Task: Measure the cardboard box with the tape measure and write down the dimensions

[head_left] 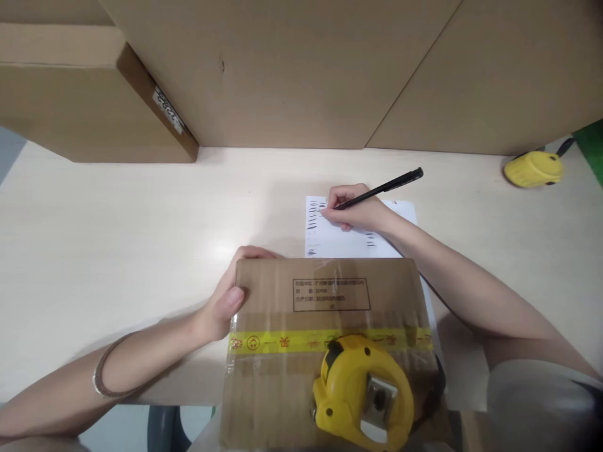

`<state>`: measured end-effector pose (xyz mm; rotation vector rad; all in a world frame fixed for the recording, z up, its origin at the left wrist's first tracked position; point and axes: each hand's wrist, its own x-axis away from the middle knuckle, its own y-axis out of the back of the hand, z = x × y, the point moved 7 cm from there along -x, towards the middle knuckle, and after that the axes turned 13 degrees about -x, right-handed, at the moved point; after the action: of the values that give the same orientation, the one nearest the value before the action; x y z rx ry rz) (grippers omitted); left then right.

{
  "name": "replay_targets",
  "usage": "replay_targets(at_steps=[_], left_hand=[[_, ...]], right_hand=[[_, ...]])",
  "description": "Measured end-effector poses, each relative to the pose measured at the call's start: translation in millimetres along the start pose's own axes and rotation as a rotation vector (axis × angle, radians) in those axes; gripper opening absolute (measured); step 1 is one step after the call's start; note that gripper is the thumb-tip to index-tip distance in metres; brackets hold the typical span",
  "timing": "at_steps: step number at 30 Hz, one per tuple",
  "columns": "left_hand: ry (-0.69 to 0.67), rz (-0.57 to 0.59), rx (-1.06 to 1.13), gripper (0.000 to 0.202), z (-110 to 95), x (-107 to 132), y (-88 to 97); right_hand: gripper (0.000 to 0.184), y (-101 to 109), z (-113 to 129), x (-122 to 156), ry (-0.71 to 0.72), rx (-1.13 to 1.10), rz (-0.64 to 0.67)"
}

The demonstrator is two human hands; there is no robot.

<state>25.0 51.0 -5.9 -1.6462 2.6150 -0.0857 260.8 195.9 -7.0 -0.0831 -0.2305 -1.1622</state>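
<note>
A black pen (pixel 396 182) is held in my right hand (pixel 355 207), its tip down near the left side of a white sheet of paper (pixel 339 243). Rows of short dark handwritten marks show on the sheet, and the box hides its near part. My left hand (pixel 226 301) grips the left edge of a taped cardboard box (pixel 268 389), thumb on the near face and fingers partly hidden behind it. Yellow tape with red print crosses the box below a printed label. A yellow tape measure (pixel 346 392) with a large open handle rests against the box.
Large cardboard boxes (pixel 292 75) line the back of the pale table (pixel 117 238). Another cardboard box (pixel 94 113) with a white label stands at the back left. A smaller yellow tape measure (pixel 533 169) with a black strap lies at the right.
</note>
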Motion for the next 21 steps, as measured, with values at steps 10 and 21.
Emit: replay_targets(at_steps=[10, 21], left_hand=[[0.026, -0.005, -0.001, 0.067, 3.8, 1.8, 1.0], [0.040, -0.002, -0.025, 0.064, 3.6, 2.5, 2.1]], right_hand=[[0.025, 0.6, -1.2, -1.7, -0.003, 0.004, 0.001], [0.024, 0.5, 0.8, -1.0, -0.016, 0.021, -0.010]])
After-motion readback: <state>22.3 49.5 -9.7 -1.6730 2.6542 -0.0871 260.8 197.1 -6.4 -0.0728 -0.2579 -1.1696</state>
